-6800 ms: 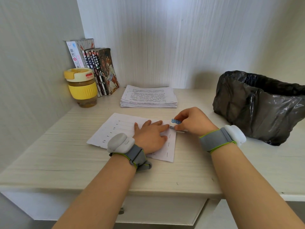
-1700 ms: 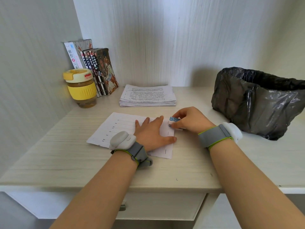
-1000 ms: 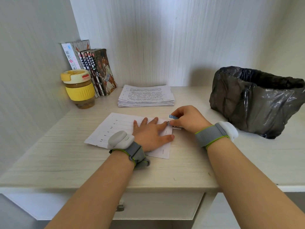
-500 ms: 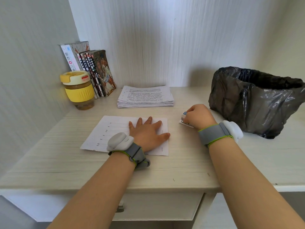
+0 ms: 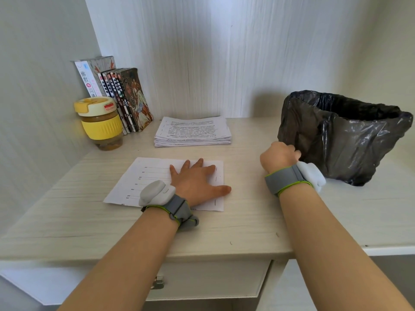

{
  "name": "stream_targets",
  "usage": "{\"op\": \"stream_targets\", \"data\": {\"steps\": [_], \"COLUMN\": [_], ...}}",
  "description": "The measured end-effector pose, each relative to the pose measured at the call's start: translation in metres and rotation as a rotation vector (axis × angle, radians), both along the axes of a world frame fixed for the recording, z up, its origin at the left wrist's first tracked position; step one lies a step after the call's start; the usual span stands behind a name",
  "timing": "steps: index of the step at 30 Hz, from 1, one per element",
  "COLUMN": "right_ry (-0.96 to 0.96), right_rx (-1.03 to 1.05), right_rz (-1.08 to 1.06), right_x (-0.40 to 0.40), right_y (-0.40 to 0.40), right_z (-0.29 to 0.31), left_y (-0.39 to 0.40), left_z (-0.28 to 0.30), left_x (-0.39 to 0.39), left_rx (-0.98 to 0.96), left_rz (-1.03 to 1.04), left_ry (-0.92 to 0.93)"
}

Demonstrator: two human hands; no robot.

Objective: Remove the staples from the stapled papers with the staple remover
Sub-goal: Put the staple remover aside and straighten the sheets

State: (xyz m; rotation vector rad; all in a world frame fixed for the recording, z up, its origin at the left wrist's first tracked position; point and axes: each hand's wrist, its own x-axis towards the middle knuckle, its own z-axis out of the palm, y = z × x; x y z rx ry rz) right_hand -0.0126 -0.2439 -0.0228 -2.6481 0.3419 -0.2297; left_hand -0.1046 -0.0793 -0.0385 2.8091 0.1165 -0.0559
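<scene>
Your right hand [image 5: 279, 157] moved off the papers [image 5: 157, 176] toward the bin bag [image 5: 343, 140], fingers curled, contents hidden; left hand [image 5: 195, 182] lay flat.

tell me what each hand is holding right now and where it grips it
The left hand holds nothing; it presses flat on the papers. The right hand is curled, but its contents cannot be seen.

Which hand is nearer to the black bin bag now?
Right. The right hand is at the near left side of the black bin bag, almost touching it. The left hand lies flat on the paper sheet, farther left.
</scene>
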Motion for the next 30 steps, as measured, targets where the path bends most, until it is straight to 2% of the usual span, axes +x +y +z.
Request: {"op": "stream_targets", "data": {"steps": [4,7,9,13,19,22,26,30], "right_ry": [-0.158,-0.319,-0.342,-0.211,-0.114,-0.072,0.084,0.24], "right_rx": [0.123,0.201,0.265,0.27,0.273,0.441,0.815,0.991], "right_rz": [-0.011,0.189,0.345,0.577,0.62,0.597,0.461,0.433], "right_x": [-0.01,-0.016,-0.021,-0.029,-0.027,-0.027,-0.028,-0.03], "right_y": [0.007,0.014,0.022,0.035,0.035,0.036,0.035,0.029], "right_z": [0.007,0.011,0.011,0.007,0.003,0.003,0.01,0.015], "left_y": [0.0,0.0,0.0,0.002,0.002,0.002,0.002,-0.001], "left_z": [0.001,0.003,0.004,0.006,0.004,0.004,0.006,0.01], "left_x": [0.0,0.0,0.0,0.0,-0.003,-0.003,-0.006,-0.012], "left_rx": [-0.036,-0.06,-0.082,-0.154,-0.284,-0.336,-0.44,-0.483], "left_rz": [0.002,-0.003,-0.008,-0.024,0.066,0.108,0.131,0.075], "left_ry": [-0.005,-0.009,-0.023,-0.118,-0.373,-0.503,-0.647,-0.754]}}
